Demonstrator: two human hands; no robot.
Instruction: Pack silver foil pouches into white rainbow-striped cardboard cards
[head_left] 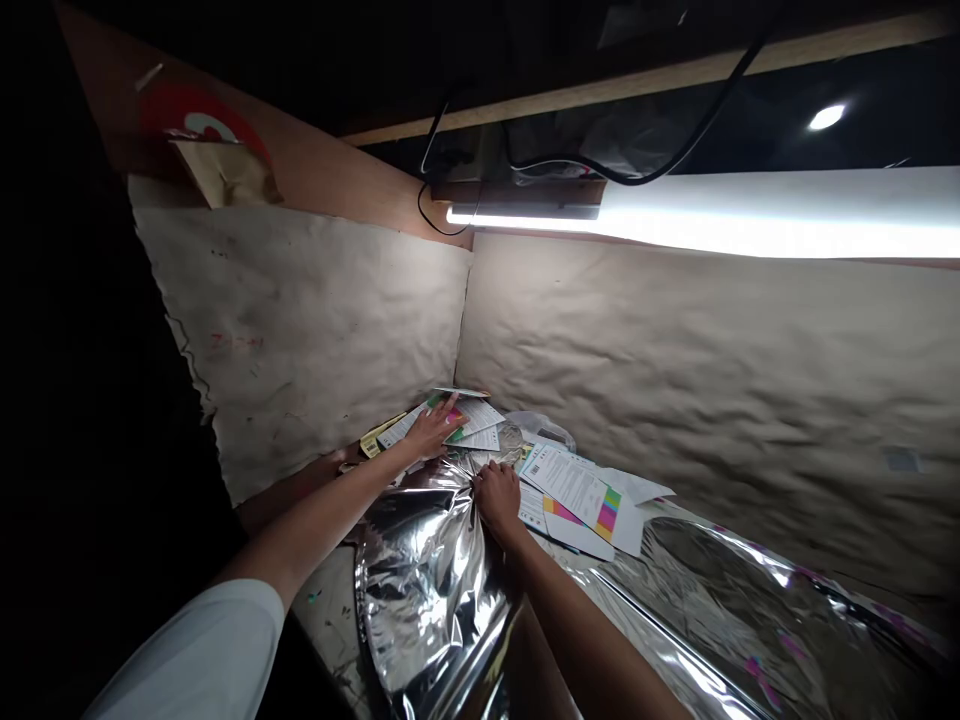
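Note:
My left hand [430, 432] reaches into the far corner, its fingers stretched out over a pile of printed cards [480, 415] with text and coloured stripes. Closed around the gathered part of a shiny silver foil sheet or bag [427, 550], my right hand [497, 494] stays lower and to the right. The foil spreads from that bunched point towards me, creased and partly hidden by my right forearm. Right of my right hand lies a second fan of printed cards [574, 485]. Some yellow printed pieces [373, 438] rest left of the first pile.
Brown paper covers the left wall [322, 330] and back wall [712, 360]. A lit tube lamp [525, 218] and a hanging black cable [637, 180] are overhead. Clear plastic film [720, 590] with pink marks lies on the right. A paper pocket [229, 175] hangs upper left.

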